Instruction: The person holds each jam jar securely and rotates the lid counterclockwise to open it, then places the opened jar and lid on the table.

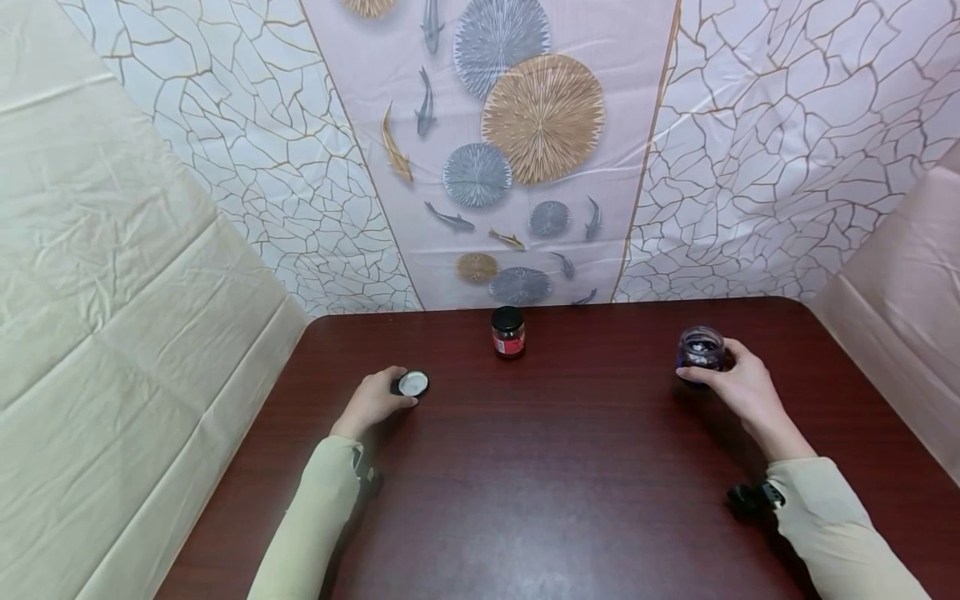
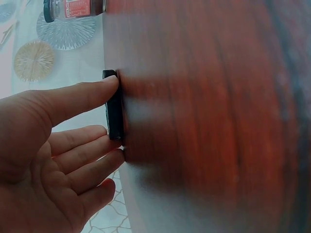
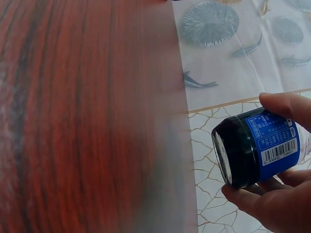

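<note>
My left hand point(image 1: 370, 402) pinches a black jar lid point(image 1: 413, 383) by its rim, thumb on one side and fingers on the other. The lid's pale inner side faces up in the head view; the left wrist view shows the lid point(image 2: 113, 107) edge-on, low at the table surface. On the right, my right hand point(image 1: 747, 387) grips an uncapped glass jar point(image 1: 701, 352) with dark contents. Its blue label with a barcode point(image 3: 279, 151) shows in the right wrist view, where the jar's base looks raised off the table and tilted.
A second jar point(image 1: 509, 333), black-capped with a red label, stands upright at the back middle of the dark red-brown table point(image 1: 525, 467). Patterned cloth point(image 1: 525, 208) hangs along the back edge, and plain pale cloth point(image 1: 135, 333) hangs at the left side.
</note>
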Demonstrator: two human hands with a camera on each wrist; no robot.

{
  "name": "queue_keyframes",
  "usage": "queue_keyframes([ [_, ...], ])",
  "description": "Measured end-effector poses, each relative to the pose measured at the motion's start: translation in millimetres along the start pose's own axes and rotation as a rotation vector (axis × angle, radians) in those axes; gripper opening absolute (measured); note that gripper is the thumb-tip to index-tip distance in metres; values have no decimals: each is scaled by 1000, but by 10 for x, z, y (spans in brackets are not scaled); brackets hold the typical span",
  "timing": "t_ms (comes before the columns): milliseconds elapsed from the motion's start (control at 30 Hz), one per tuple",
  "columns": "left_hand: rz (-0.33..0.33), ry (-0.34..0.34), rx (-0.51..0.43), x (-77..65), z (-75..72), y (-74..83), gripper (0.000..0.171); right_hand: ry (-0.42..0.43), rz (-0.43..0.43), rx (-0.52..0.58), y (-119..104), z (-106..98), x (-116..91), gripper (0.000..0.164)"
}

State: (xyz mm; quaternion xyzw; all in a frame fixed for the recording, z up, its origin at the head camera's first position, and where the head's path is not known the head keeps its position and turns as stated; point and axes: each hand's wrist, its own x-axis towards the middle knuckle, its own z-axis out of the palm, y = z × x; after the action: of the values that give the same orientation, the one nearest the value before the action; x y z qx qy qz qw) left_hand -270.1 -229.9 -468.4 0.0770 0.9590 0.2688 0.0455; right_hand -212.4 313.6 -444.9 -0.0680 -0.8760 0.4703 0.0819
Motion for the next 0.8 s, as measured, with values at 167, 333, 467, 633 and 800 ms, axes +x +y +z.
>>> queue_keyframes([
  [167,-7,3,5,0,0,0,57,-17,8,3,16,4,2,81],
  [333,-2,7,9,3,3,0,57,-35,11,-5,31,5,6,81],
  [467,-3,9,6,3,3,0,57,-47,16,-3,48,7,7,82],
  [633,-7,10,6,3,1,7,56,-39,17,-1,69,13,9,81],
  [800,-12,10,10,7,0,18,56,-38,16,-4,94,16,17,80],
])
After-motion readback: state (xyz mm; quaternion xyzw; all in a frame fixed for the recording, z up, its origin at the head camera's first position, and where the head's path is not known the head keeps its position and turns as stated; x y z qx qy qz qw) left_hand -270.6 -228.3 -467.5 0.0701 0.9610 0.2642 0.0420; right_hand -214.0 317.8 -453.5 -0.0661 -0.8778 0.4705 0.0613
